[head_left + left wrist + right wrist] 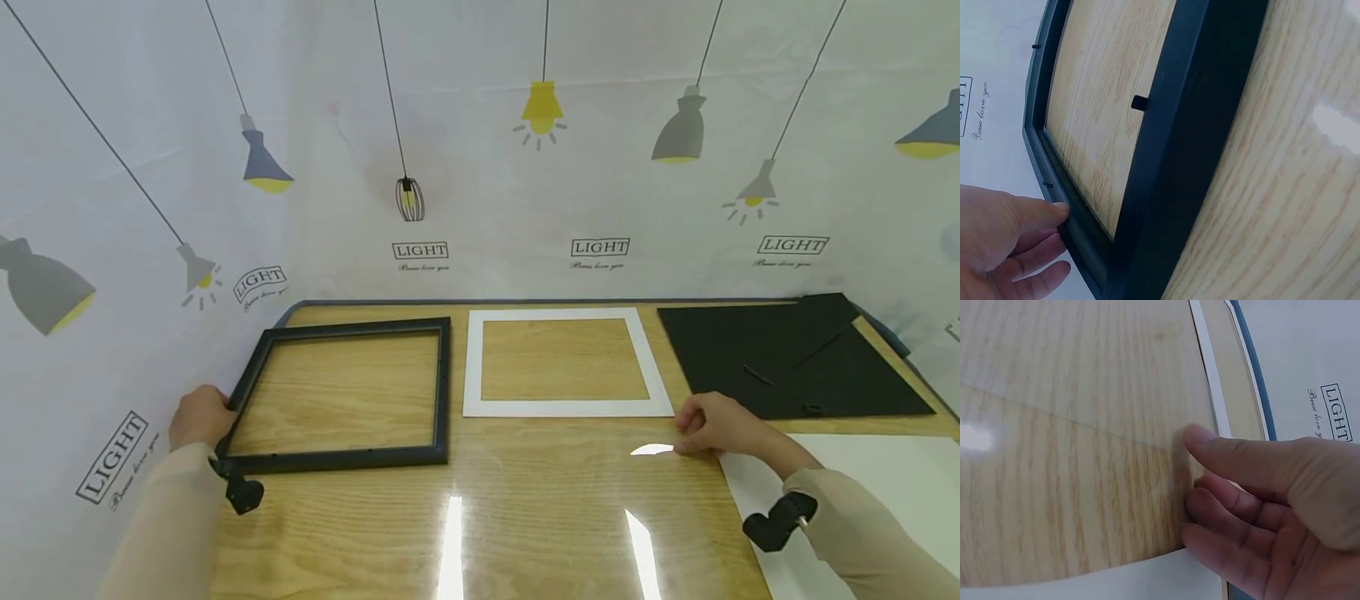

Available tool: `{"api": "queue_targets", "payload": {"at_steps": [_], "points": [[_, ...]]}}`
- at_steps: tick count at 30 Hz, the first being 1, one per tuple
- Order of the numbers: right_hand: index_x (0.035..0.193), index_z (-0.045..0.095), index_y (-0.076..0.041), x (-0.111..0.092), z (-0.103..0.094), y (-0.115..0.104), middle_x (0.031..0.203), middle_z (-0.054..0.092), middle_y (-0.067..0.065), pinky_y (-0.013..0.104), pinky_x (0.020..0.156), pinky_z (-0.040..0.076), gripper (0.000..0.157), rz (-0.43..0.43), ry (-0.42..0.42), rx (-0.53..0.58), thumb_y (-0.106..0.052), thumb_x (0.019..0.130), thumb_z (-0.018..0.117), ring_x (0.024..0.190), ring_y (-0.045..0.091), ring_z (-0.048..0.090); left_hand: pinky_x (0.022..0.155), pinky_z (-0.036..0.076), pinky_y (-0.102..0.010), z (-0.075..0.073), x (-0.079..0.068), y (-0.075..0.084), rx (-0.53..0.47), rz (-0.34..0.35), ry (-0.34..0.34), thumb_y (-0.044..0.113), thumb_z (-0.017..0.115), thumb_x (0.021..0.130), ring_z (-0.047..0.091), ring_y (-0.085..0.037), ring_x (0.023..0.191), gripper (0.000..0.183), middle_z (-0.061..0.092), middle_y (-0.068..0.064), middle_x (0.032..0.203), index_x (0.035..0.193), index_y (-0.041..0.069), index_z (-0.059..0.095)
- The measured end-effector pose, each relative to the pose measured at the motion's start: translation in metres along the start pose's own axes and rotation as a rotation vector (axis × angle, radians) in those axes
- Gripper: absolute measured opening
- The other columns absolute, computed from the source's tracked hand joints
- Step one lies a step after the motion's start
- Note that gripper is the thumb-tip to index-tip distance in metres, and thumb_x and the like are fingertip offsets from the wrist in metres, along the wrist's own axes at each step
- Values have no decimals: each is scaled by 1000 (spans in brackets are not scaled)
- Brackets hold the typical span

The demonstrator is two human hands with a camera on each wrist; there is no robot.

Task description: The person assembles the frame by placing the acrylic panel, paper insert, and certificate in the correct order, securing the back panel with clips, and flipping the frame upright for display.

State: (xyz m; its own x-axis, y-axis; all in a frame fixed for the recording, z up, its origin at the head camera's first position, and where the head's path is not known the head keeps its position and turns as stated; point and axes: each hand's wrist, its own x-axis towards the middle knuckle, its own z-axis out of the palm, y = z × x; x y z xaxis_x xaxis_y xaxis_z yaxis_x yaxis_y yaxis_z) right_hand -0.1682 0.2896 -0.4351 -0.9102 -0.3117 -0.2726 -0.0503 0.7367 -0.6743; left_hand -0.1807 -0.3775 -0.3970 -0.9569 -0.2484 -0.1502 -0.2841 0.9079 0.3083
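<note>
A black picture frame (442,392) lies on the left of the wooden table, small dark tabs along its inner edge. My left hand (201,417) grips its left side, thumb (1059,212) against the rim and the other fingers curled at the outer edge. Toward the middle right, my right hand (716,423) pinches the corner of a clear sheet (1116,419) between thumb and fingers. That sheet is see-through, so only a faint edge line and glare mark it. Just beyond the right hand lies a white mat border (562,408) with a rectangular opening.
A black backing board (772,350) with a stand flap lies at the far right. A white sheet (885,475) sits nearer, under the right forearm. A pale curtain printed with lamps (495,167) borders the table (360,533) at the back and sides.
</note>
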Motion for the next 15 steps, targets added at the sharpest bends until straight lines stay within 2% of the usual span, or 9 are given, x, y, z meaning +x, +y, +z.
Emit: {"api": "queue_targets", "payload": {"at_steps": [6,15], "points": [[85,57,2,0,-1,3,67,53,1,27,44,46,31,-8,-18,76,-12,69,79,55,14,50,57,48,-44,-1,0,1,3,-4,-1,2,60,80,58,-36,70,27,59,-33,86,95,-20,57],[90,53,7,-1,0,3,67,62,4,29,49,51,33,57,-58,219,-9,73,76,58,16,60,58,48,-45,-1,1,0,14,-5,-15,3,59,81,59,-38,73,29,58,-35,90,97,-20,56]]}}
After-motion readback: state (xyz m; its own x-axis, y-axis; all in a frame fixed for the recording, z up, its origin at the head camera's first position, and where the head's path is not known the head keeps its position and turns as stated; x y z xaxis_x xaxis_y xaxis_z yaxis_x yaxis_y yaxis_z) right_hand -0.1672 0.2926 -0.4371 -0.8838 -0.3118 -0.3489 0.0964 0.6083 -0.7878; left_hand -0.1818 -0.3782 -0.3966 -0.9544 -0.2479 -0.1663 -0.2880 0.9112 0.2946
